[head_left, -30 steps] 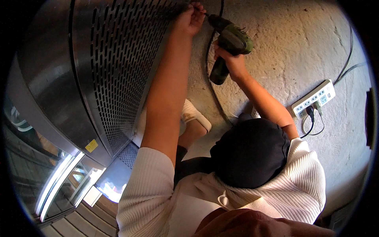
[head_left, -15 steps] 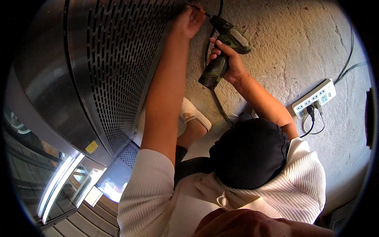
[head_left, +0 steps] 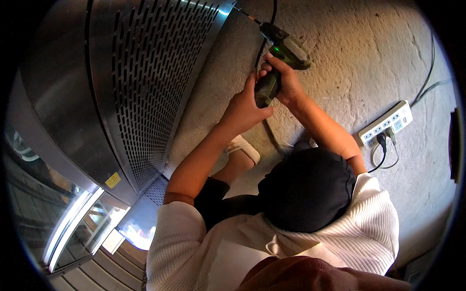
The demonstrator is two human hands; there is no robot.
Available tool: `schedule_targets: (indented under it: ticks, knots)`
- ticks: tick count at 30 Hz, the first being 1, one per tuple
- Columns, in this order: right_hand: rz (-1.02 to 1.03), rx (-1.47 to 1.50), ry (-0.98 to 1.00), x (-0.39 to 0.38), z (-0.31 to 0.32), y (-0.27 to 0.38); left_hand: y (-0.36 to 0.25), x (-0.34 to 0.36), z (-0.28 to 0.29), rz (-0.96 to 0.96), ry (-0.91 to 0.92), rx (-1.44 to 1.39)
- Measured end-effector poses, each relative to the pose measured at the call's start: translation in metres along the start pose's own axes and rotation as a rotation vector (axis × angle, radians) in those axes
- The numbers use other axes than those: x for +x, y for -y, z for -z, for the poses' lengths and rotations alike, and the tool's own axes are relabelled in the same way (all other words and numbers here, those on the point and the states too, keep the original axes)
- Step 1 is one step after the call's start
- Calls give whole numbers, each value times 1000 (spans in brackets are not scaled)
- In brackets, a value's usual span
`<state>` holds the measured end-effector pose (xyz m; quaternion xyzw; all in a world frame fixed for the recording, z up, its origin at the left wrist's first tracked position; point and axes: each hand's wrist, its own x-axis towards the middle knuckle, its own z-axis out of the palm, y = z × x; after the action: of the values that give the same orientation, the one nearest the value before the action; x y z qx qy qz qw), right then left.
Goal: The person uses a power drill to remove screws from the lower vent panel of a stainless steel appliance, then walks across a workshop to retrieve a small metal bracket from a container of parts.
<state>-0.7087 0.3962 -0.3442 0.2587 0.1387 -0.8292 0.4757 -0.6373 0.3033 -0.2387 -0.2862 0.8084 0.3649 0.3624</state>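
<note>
Firstly, head view, upper middle: one drill [head_left: 292, 54], grip wrapped by the right hand [head_left: 287, 82], left hand [head_left: 244, 110] with thumb and fingers parted about the grip's base, whether clasping cannot be told. Long axis of body slanting lower right to upper left, bit [head_left: 250, 18] pointing toward the edge of a slotted metal panel [head_left: 154, 72]. Setting: rough grey floor [head_left: 349, 63], white power strip [head_left: 387, 123] with plugs at right.

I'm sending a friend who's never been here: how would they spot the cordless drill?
Find the big slotted metal panel at left. Right of its upper part, the right hand grips the cordless drill. Unlike the white power strip, it is dark green, with lit green dots and a long bit.
</note>
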Motion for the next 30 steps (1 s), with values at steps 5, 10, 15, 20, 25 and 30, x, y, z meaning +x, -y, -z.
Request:
schedule_targets:
  ticks: [5,10,15,20,25,30]
  knots:
    - [-17,12,-32,3,3,3,2,3,-7,-63,-73,-9]
    - [-16,28,-8,4,3,3,-1,2,-6,-46,-75,-11]
    - [-21,38,-11,5,3,4,-2,1,-4,-29,-79,-6]
    - [-41,60,12,5,3,3,-8,0,-1,-2,-62,-8]
    - [-55,78,35,9,1,2,-5,1,3,3,-52,-30]
    - [-41,79,55,12,2,1,-2,2,3,-17,-78,-39]
